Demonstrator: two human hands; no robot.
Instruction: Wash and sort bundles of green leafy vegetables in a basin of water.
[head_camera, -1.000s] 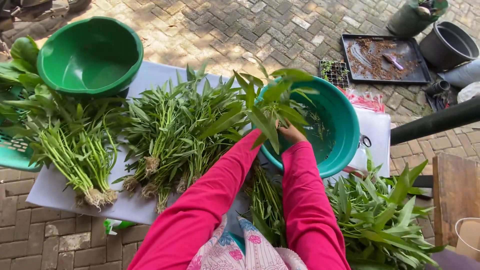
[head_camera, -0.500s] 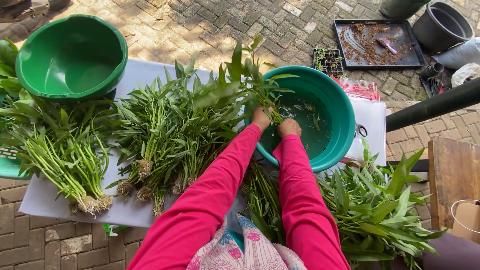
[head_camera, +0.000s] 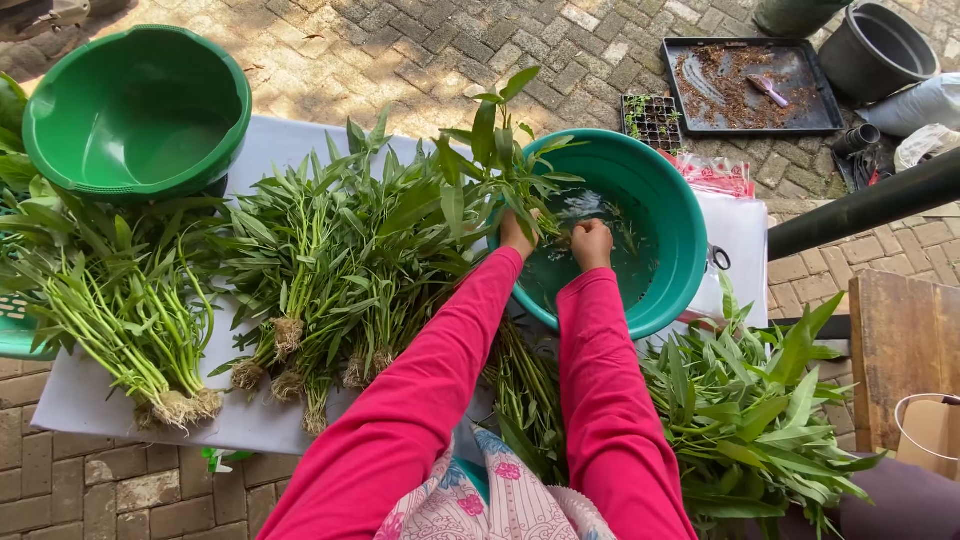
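Both my arms in pink sleeves reach over a teal basin (head_camera: 672, 215) that holds water. My left hand (head_camera: 516, 232) grips a leafy green plant stem (head_camera: 497, 150) at the basin's near-left rim; its leaves stand up and lean left. My right hand (head_camera: 592, 243) is closed just above the water, next to the left hand, apparently on the lower end of the same plant, though I cannot make out what it grips. Bundles of leafy greens with roots (head_camera: 340, 270) lie on the white board (head_camera: 90, 405) to the left of the basin.
An empty green basin (head_camera: 135, 110) sits at the far left. More rooted greens (head_camera: 120, 300) lie below it and a loose heap of greens (head_camera: 750, 410) lies at the lower right. A black tray with soil (head_camera: 750, 85), a seedling tray (head_camera: 652, 120), a dark pot (head_camera: 875, 45), a dark pipe (head_camera: 860, 205) and a wooden piece (head_camera: 900, 350) are on the right.
The plant came down from above the basin's middle toward its left rim, and both hands closed in together low over the water. The view shifted slightly.
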